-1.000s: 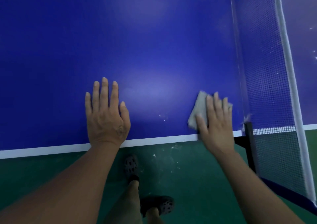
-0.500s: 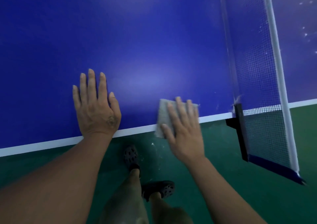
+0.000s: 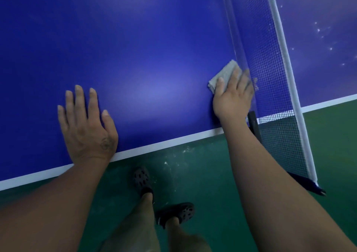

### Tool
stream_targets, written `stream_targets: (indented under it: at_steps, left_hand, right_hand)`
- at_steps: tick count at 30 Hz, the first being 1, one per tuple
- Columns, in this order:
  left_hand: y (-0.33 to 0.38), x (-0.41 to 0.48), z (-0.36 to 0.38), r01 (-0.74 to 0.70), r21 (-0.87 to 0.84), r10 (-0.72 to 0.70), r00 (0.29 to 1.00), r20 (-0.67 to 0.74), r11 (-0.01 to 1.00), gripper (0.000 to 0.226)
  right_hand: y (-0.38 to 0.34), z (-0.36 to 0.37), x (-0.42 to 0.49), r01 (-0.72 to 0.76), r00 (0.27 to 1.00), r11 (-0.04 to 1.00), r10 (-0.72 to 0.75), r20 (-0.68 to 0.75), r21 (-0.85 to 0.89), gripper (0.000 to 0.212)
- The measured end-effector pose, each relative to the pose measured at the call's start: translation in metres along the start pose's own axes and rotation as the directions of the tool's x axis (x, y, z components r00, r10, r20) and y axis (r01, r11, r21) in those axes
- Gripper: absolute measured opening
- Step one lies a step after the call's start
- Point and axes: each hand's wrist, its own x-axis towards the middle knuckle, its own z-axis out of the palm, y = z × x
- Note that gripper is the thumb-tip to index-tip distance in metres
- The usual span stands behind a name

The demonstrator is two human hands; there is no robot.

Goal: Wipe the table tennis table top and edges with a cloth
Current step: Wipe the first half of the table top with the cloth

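Since half a second ago, seen from the head view, the cloth is shifted off the white edge line up against the net. It's pressed on the table under the right hand, fingers straight and blurred. The left hand is kept spread flat, nothing held. If the stroke is pushed further, fingers could probably get snagged in the mesh, or the net dragged loose.
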Motion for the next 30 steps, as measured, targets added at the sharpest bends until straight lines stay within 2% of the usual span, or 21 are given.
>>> stream_targets:
  at_steps: [3,5,10,15,17,20,25,28,30]
  left_hand:
    - [0.001,0.000,-0.002,0.006,-0.011,-0.005,1.000,0.007,1.000,0.061]
    - [0.002,0.000,-0.003,0.007,-0.013,-0.007,1.000,0.017,1.000,0.061]
    - [0.002,0.000,-0.004,0.008,-0.008,-0.008,0.999,0.036,1.000,0.062]
    - [0.003,0.000,-0.005,0.011,-0.014,-0.010,0.999,0.039,1.000,0.062]
    - [0.002,0.001,-0.004,0.007,-0.011,-0.006,0.999,0.039,1.000,0.061]
    - [0.002,0.001,-0.003,0.010,0.004,-0.011,0.999,0.046,1.000,0.062]
    - [0.004,0.001,-0.005,0.019,-0.001,-0.019,0.998,0.054,1.000,0.062]
    - [0.003,0.000,-0.005,0.017,-0.003,-0.017,0.998,0.053,1.000,0.062]
    - [0.001,0.000,-0.005,0.013,-0.004,-0.013,0.998,0.054,1.000,0.062]
  right_hand:
    - [-0.001,0.007,-0.011,-0.226,0.974,0.973,0.227,-0.021,0.052,0.072]
    - [-0.007,0.010,-0.027,-0.242,0.969,0.970,0.243,-0.050,0.026,0.072]
    - [-0.011,0.018,-0.078,-0.068,0.997,0.997,0.067,-0.027,-0.041,0.072]
    - [0.016,0.026,-0.151,0.234,0.972,0.971,-0.234,0.001,-0.047,0.068]
    - [0.041,0.023,-0.162,0.247,0.967,0.969,-0.246,0.061,-0.014,0.070]
    - [0.056,0.014,-0.150,0.152,0.987,0.988,-0.153,0.055,0.012,0.068]
    - [0.011,0.010,-0.091,0.020,1.000,0.999,-0.020,0.012,0.033,0.068]
    - [-0.003,0.014,-0.102,0.207,0.978,0.978,-0.207,0.034,0.001,0.070]
    - [0.016,0.016,-0.125,0.323,0.946,0.946,-0.322,0.044,-0.024,0.069]
